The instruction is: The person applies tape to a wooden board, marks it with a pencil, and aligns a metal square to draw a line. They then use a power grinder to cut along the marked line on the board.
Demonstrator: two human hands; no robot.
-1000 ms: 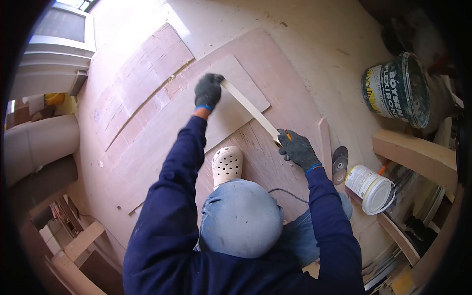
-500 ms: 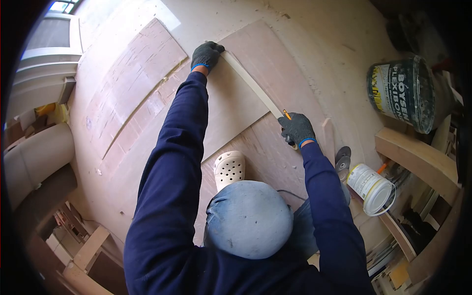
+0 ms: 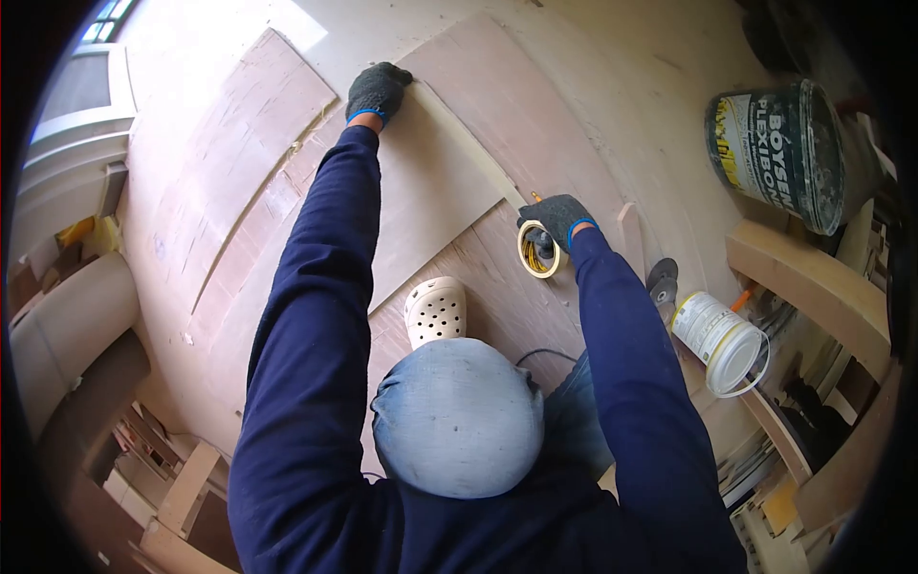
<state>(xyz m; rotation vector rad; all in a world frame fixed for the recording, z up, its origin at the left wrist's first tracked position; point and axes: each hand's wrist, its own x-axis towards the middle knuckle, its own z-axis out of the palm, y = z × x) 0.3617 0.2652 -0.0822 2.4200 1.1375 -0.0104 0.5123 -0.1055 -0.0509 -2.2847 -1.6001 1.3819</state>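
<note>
A strip of pale tape (image 3: 469, 148) runs along the edge of a flat board (image 3: 430, 182). My left hand (image 3: 380, 91), in a dark grey glove, is closed at the strip's far end; whether it pinches the tape is hidden. Near the board's lower right corner, my gloved right hand (image 3: 557, 222) is wrapped round a tape roll (image 3: 538, 251), whose ring hangs below the fingers. A thin orange tool (image 3: 536, 197) sticks up from that same hand. Beneath the board lies a larger pinkish wooden sheet (image 3: 507, 287).
My clog (image 3: 436, 311) stands on the sheet by the board's near edge. To the right are a dark bucket (image 3: 779, 158), a white pail (image 3: 719, 342), grinding discs (image 3: 662, 282) and curved wooden pieces (image 3: 813, 287). Another panel (image 3: 258, 124) lies at the left.
The tape roll in my right hand has turned so its ring faces the camera. The whole view has shifted slightly, moving both hands up and left in the picture.
</note>
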